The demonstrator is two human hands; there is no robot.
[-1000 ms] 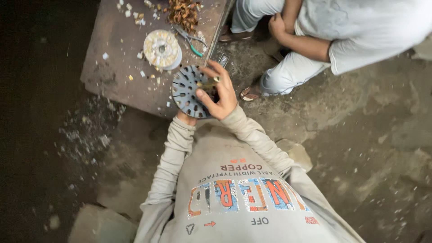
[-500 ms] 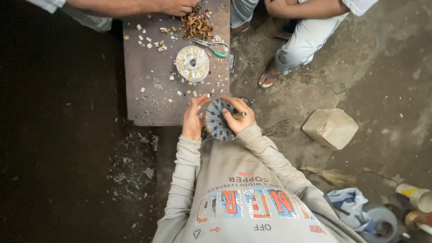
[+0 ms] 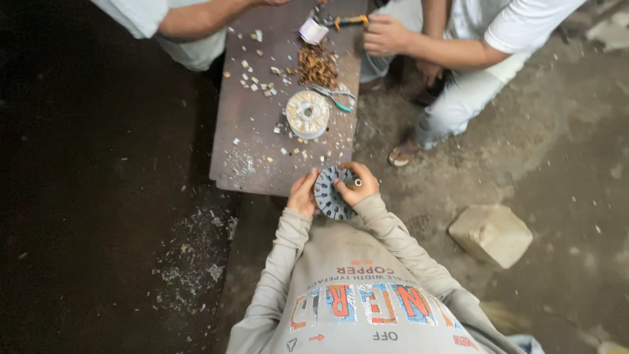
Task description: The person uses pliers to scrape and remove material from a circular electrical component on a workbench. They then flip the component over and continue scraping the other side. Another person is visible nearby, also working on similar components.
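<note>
Head view: left hand (image 3: pixel 303 194) and right hand (image 3: pixel 359 187) each keep a closed grip on the dark slotted stator disc (image 3: pixel 329 192), held at the near tabletop (image 3: pixel 249 118) edge. A wound coil ring (image 3: pixel 307 113) lies beyond.

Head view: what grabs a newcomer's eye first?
Centre frame, the left hand and right hand grip a dark, slotted round metal disc at the near edge of a brown board. On that board lie a pale round wound coil and a heap of coppery wire scraps, with pale chips scattered around. At the far end, another person's hand rests.
</note>
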